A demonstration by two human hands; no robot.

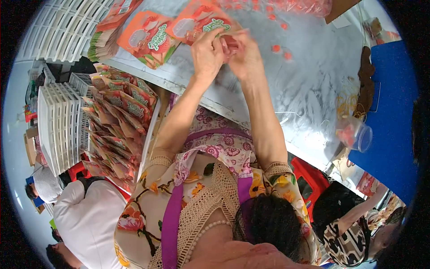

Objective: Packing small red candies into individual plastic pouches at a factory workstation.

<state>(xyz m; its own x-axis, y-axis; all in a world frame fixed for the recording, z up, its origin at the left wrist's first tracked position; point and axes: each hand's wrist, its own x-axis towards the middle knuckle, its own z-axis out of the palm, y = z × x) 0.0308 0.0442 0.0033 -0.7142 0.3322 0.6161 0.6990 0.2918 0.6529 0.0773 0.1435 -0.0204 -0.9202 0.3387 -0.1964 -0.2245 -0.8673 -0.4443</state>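
Both my hands meet at the open edge of an orange-red printed pouch (197, 20) over the metal table. My left hand (208, 54) is closed, pinching the pouch's near edge with thumb and fingers. My right hand (246, 54) is curled at the same edge and partly smeared by motion. Something reddish shows between the hands, but I cannot make out whether it is fingertips or contents. Another flat pouch (145, 38) of the same kind lies to the left, partly under the one I hold. Small round red pieces (276, 48) lie to the right of my right hand.
A stack of pouches (105, 40) lies at the table's left edge. Many filled-looking pouches stand in a white crate (150, 130) below. White plastic crates (58, 125) are stacked farther left. A clear jar (360, 134) lies at the right. Other people sit behind on both sides.
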